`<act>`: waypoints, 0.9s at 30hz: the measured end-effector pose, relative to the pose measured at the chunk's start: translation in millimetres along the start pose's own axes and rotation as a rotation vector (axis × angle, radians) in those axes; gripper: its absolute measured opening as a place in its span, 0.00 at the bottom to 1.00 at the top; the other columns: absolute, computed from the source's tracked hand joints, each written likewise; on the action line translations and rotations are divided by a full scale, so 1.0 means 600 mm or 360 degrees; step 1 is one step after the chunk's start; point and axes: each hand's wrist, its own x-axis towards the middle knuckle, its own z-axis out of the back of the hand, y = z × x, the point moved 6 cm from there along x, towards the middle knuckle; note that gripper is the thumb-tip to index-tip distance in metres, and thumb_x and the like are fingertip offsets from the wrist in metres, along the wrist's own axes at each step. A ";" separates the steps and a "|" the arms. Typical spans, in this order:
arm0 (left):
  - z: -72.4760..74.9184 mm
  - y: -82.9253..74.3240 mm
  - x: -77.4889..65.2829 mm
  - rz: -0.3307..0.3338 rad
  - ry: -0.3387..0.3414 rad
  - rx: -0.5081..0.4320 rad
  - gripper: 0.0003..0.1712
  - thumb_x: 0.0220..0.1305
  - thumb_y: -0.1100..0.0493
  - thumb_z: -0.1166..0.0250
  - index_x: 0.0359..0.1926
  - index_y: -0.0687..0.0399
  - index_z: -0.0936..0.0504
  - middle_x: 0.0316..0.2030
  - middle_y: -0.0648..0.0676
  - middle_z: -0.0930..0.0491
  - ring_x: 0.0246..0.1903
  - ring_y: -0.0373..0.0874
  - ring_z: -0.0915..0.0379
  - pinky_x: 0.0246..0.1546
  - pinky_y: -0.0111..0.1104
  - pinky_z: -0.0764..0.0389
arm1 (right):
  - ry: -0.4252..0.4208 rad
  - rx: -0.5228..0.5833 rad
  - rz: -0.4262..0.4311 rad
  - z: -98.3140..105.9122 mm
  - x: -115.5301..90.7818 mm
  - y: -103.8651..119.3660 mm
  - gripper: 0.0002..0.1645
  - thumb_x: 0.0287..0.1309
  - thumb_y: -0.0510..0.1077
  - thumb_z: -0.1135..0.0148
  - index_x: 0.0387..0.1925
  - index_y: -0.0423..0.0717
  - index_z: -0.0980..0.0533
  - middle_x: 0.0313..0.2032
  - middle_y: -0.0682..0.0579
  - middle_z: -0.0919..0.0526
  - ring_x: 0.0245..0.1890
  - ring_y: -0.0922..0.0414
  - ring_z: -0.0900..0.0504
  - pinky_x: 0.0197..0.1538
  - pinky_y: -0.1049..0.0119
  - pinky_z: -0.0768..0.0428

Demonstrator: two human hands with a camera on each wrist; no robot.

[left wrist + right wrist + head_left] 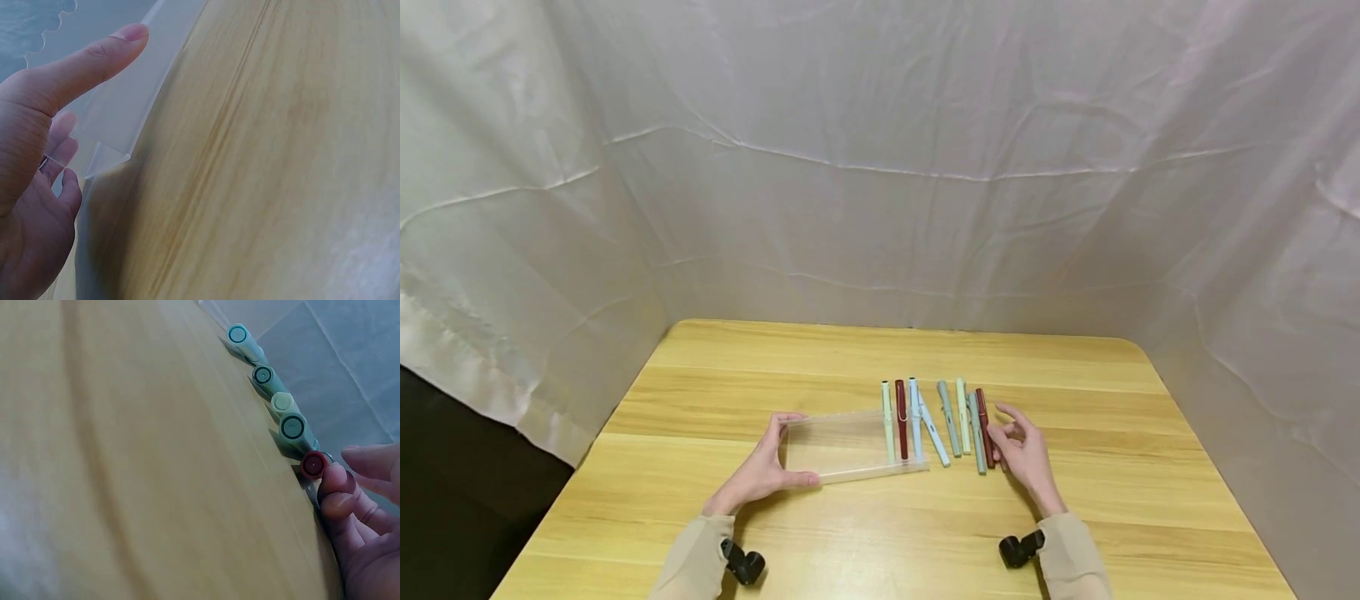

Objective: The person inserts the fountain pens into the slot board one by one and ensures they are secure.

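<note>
My left hand (765, 471) grips the left end of a clear plastic tray (865, 474), thumb along the near side and fingers at the far side. A scalloped edge of this tray (103, 115) shows in the left wrist view. Its right end overlaps a light green pen (888, 421), a dark red pen (902, 408) and a light blue pen (914, 400). My right hand (1028, 454) is beside the rightmost dark red pen (984, 425). Loosely bent fingers touch that pen's side in the right wrist view, thumb apart from it.
Between the tray and my right hand lie a slanted light blue pen (934, 431), a grey-green pen (949, 419), a pale green pen (963, 417) and a teal pen (977, 435). The wooden table (1075, 375) meets grey-white curtains (880, 233) at the back and sides.
</note>
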 end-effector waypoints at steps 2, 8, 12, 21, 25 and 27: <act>0.000 0.001 0.001 0.0010 0.0000 -0.0005 0.55 0.45 0.55 0.17 0.67 0.58 0.44 0.72 0.68 0.43 0.77 0.71 0.58 0.77 0.63 0.57 | 0.0009 -0.0025 0.0004 0.001 0.003 -0.001 0.29 0.68 0.38 0.39 0.67 0.37 0.32 0.32 0.37 0.15 0.16 0.63 0.23 0.18 0.71 0.24; 0.001 0.001 0.001 -0.0002 -0.0007 -0.0007 0.55 0.45 0.55 0.17 0.67 0.58 0.43 0.71 0.68 0.42 0.77 0.70 0.58 0.77 0.63 0.57 | 0.0030 -0.0101 -0.0043 0.001 0.008 -0.008 0.29 0.68 0.41 0.37 0.67 0.40 0.31 0.25 0.41 0.16 0.14 0.62 0.25 0.15 0.71 0.28; 0.000 0.001 0.001 0.0002 -0.0005 -0.0013 0.55 0.44 0.55 0.17 0.67 0.58 0.43 0.71 0.68 0.43 0.77 0.70 0.58 0.77 0.63 0.58 | 0.0036 -0.0110 -0.0060 -0.001 0.007 -0.008 0.30 0.67 0.41 0.36 0.67 0.39 0.31 0.22 0.44 0.17 0.13 0.62 0.26 0.16 0.72 0.30; 0.000 0.002 0.000 0.0007 0.0000 0.0000 0.55 0.45 0.56 0.17 0.67 0.59 0.43 0.71 0.68 0.43 0.77 0.71 0.59 0.77 0.64 0.58 | 0.0134 -0.0120 -0.0074 0.001 0.003 -0.004 0.37 0.62 0.38 0.32 0.70 0.39 0.36 0.27 0.42 0.17 0.15 0.62 0.25 0.22 0.70 0.23; 0.000 0.001 0.000 -0.0009 -0.0008 -0.0007 0.55 0.45 0.56 0.17 0.67 0.59 0.43 0.71 0.68 0.42 0.77 0.71 0.57 0.77 0.64 0.58 | 0.0169 -0.0109 -0.0087 0.003 0.004 -0.006 0.38 0.64 0.42 0.33 0.71 0.40 0.37 0.25 0.47 0.18 0.14 0.62 0.26 0.21 0.69 0.22; 0.000 -0.001 0.000 -0.0023 -0.0011 -0.0008 0.55 0.44 0.56 0.17 0.66 0.59 0.43 0.70 0.68 0.41 0.76 0.71 0.56 0.77 0.64 0.58 | 0.0165 -0.0114 -0.0100 0.003 0.006 -0.010 0.37 0.66 0.45 0.34 0.71 0.40 0.37 0.23 0.53 0.20 0.13 0.62 0.27 0.19 0.69 0.24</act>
